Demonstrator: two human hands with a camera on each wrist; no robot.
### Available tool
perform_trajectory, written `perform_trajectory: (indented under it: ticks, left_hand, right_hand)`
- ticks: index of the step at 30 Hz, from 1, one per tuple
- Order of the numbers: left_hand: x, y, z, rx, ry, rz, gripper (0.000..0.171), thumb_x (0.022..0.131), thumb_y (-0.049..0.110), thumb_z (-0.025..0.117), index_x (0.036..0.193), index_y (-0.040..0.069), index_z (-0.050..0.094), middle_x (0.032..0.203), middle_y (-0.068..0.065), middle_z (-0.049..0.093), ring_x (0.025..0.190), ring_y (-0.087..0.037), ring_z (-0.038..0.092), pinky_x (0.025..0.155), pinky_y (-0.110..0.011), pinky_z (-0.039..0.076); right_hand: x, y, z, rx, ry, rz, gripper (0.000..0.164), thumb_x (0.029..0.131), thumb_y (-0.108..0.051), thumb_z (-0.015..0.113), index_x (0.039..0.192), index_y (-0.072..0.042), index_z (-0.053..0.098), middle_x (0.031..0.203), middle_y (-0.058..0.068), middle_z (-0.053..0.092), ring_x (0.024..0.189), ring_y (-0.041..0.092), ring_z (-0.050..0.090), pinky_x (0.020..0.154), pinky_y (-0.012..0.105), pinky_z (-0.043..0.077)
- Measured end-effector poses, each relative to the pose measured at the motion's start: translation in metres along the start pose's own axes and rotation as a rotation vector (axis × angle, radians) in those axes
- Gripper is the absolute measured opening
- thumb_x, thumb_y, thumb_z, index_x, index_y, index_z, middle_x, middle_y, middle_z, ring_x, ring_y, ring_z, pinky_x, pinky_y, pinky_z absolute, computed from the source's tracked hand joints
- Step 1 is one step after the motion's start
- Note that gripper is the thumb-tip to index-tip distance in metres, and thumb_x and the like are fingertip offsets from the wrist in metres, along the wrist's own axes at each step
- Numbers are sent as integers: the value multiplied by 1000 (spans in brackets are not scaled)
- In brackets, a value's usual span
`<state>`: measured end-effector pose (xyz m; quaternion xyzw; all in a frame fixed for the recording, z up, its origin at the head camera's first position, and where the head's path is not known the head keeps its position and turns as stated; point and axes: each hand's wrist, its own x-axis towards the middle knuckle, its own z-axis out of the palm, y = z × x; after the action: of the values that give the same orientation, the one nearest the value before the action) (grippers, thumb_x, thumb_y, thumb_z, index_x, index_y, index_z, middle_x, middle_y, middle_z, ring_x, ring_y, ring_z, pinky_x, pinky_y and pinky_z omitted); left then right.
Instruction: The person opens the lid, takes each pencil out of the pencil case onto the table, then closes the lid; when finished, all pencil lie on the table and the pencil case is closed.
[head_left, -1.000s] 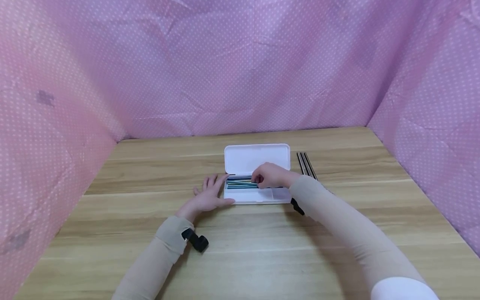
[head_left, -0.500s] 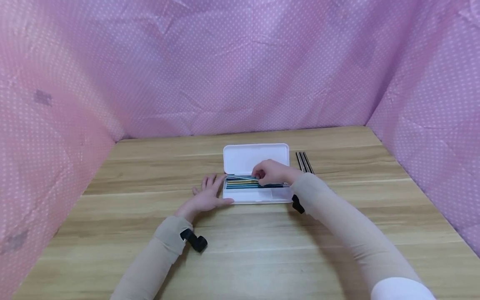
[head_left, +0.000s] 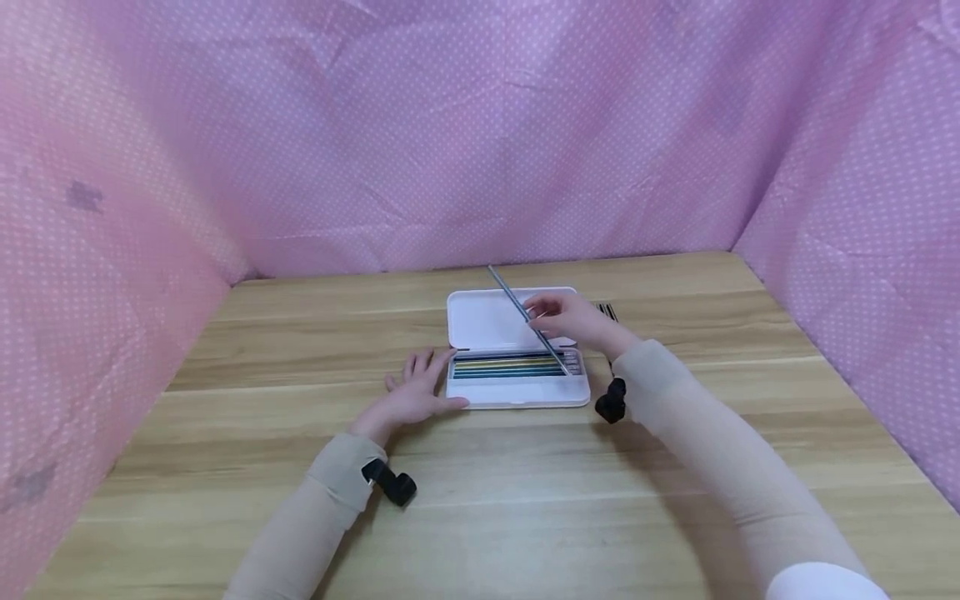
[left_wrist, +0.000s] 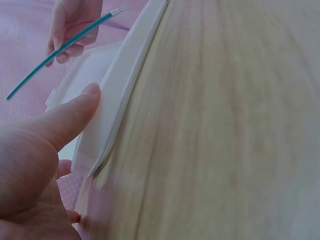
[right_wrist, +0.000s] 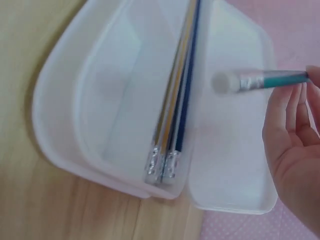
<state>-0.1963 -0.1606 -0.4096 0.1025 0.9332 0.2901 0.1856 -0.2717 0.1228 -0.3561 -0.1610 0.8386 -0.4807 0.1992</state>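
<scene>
My right hand (head_left: 568,321) is pinching the green pencil (left_wrist: 82,34) near mid-shaft, tilting it above the open white case (head_left: 495,391), its eraser end (right_wrist: 225,82) pointing near and right. My left hand (head_left: 415,398) is lying spread at the case's left end, gripping nothing. I am judging the pencil light, stiff and perhaps slippery, so I am favouring its middle for balance

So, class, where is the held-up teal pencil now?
In the head view, just right of centre, the teal pencil is pinched in the right hand, slanting above the open white case.
</scene>
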Motion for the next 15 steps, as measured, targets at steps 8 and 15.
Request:
perform_trajectory:
  ticks: [8,15]
  left_hand:
    - [-2,1,3,-13,5,-6,90,82,51,67,152,30,15,158,-18,-2,143,-42,-12,100,-73,-11]
    - [-2,0,2,-24,16,0,90,81,52,68,152,30,16,158,-19,-2,142,-43,-12,99,-74,-11]
  right_hand:
    - [-16,9,-10,145,42,50,41,94,-12,56,134,-6,48,116,13,53,104,21,51,94,41,49]
    - [-24,30,-25,176,64,31,42,94,-7,55,134,2,44,101,2,56,86,6,53,77,28,50]
